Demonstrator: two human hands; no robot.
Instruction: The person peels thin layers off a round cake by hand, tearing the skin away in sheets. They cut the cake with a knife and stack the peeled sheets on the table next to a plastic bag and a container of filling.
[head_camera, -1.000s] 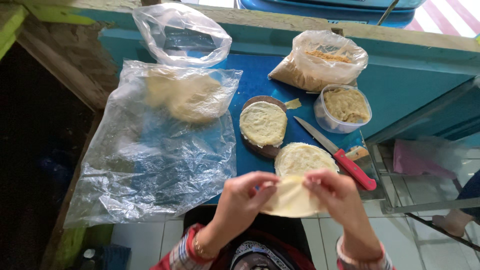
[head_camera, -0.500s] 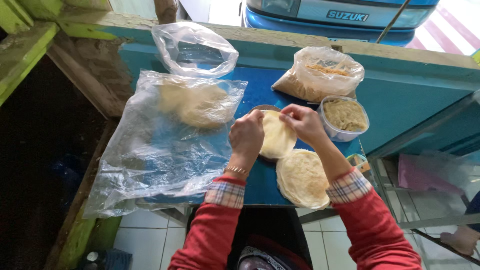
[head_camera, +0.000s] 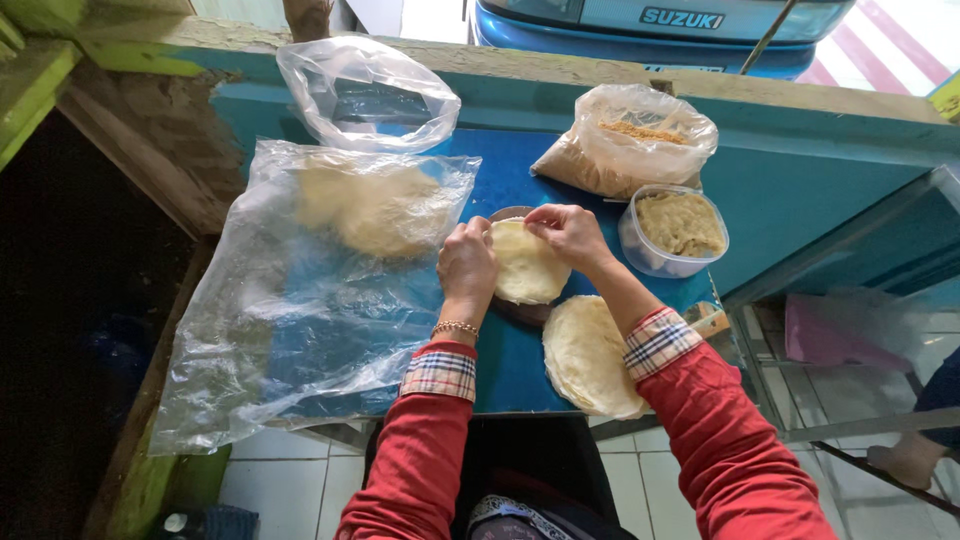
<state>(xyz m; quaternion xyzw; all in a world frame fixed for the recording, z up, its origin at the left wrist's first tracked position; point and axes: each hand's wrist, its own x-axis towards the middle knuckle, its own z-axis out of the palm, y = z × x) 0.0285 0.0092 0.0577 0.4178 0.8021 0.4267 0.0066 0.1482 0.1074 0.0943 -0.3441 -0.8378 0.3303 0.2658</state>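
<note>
Both hands have moved away from the near edge of the blue table (head_camera: 500, 370), where a second ago they held a thin wrapper up in the air; now that wrapper (head_camera: 527, 262) lies spread on the small round board (head_camera: 520, 310) in the middle of the table, so the lifting is over and the sheet is being settled flat. The left hand (head_camera: 467, 262) rests on the wrapper's left edge with its fingers curled together, pressing down. The right hand (head_camera: 570, 232) is at the far right rim, thumb and forefinger pinching the edge as if tugging it smooth. The wrapper looks pale cream, thin, soft and roughly round, with slight wrinkles, and it covers nearly all of the board. Just near and right of it sits the stack of similar wrappers (head_camera: 590, 355), partly under the right forearm. To the right stands a clear plastic tub of yellowish filling (head_camera: 680, 228), and beyond it a plastic bag of brownish crumbs (head_camera: 625, 140). On the left lies a large plastic sheet (head_camera: 300, 300) over a lump of dough, with an empty bag (head_camera: 365, 95) behind.
</note>
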